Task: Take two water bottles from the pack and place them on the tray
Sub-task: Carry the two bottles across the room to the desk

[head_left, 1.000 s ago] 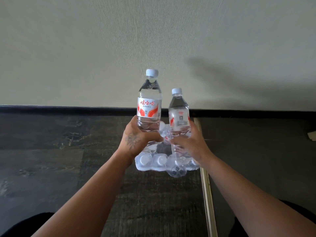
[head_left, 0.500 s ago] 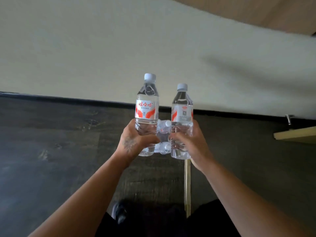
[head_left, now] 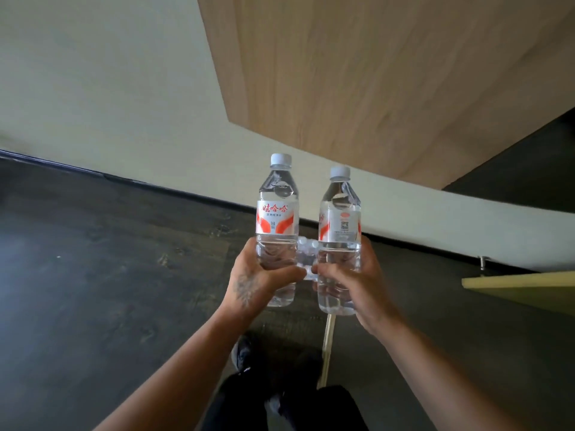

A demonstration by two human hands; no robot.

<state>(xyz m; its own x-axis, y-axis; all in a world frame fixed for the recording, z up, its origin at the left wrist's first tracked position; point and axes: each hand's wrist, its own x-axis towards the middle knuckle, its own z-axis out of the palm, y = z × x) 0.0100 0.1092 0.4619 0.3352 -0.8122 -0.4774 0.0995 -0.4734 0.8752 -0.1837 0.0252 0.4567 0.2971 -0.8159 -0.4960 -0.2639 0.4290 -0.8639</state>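
Head view, looking forward and down. A dark wood-grain floor (head_left: 93,290) fills the lower part of the view and meets a pale wall (head_left: 109,88) along a black baseboard (head_left: 161,186) that runs down toward the right. A large light-wood panel (head_left: 389,73) covers the upper right, and the corner of a pale yellow board (head_left: 522,287) enters from the right edge. A thin light strip (head_left: 326,343) crosses the floor between the forearms, above the person's dark trouser legs (head_left: 280,405) and a dark shoe (head_left: 245,353).

The left hand (head_left: 258,281) is wrapped around the lower body of the left bottle (head_left: 277,231); the right hand (head_left: 357,281) is wrapped the same way around the right bottle (head_left: 340,241). Both bottles are clear, filled, white-capped and carry red-and-white labels. They are held roughly upright in the air in front of the person, side by side and close together but apart, the left one slightly higher. Between them, farther off and partly hidden, a small part of the plastic-wrapped pack (head_left: 306,253) shows on the floor. The tray cannot be made out in this view
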